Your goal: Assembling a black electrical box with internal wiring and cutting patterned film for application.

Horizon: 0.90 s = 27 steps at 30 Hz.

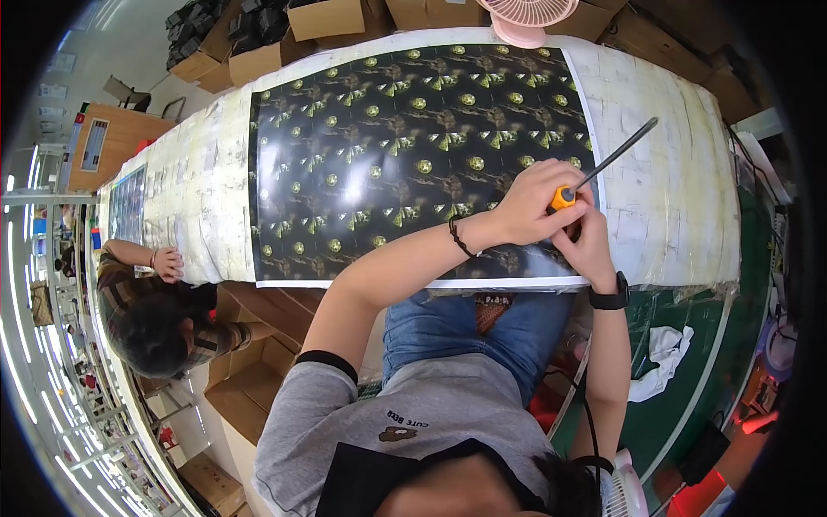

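A screwdriver with an orange-yellow handle [563, 199] and a long dark shaft [616, 155] points up to the far right. The fingers of my left hand [527, 205] are wrapped round its handle. Against it, my right hand [589, 248] is closed, its thumb and fingers bent together just below the handle; what lies between them is hidden. Both hands are over the near right part of a glossy black sheet [336, 164] printed with rows of green and gold motifs. The sheet lies flat on a table [663, 189] covered in pale, taped wrapping.
A pink fan [522, 33] stands at the table's far edge, with open cardboard boxes [327, 19] behind it. Another person [164, 323] is at the table's left end, one hand on its top. White crumpled cloth or paper [662, 362] lies on a green surface at right.
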{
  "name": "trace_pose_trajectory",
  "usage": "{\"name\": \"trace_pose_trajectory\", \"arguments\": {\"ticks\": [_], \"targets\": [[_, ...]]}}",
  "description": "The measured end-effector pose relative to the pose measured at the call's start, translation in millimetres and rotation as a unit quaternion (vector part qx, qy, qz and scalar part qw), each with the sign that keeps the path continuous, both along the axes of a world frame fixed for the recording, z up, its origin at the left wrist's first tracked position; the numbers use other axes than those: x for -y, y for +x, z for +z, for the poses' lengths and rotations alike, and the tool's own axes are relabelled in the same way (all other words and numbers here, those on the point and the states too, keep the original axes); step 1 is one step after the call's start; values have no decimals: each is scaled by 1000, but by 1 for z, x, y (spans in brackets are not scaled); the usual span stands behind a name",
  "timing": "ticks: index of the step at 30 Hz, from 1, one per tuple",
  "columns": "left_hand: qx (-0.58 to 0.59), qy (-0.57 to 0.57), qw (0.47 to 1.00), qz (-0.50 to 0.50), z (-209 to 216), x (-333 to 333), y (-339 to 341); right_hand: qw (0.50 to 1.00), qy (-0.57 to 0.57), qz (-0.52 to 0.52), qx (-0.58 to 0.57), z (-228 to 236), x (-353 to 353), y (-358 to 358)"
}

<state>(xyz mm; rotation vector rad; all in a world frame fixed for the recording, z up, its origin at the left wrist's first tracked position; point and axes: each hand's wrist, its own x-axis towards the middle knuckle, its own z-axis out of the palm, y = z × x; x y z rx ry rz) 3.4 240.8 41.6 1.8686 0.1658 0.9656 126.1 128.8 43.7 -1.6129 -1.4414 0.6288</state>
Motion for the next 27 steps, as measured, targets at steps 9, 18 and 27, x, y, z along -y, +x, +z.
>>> {"name": "trace_pose_trajectory", "arguments": {"ticks": [9, 18, 27], "targets": [[-68, 73, 994, 42, -3, -1, 0, 999, 6, -11, 48, -1, 1, -2], [-18, -248, 962, -109, 2, -4, 3, 973, 115, -57, -194, 1, 2, 7], [-5, -312, 928, -203, -2, 1, 3, 933, 268, -145, -194, -8, 6, 13]]}}
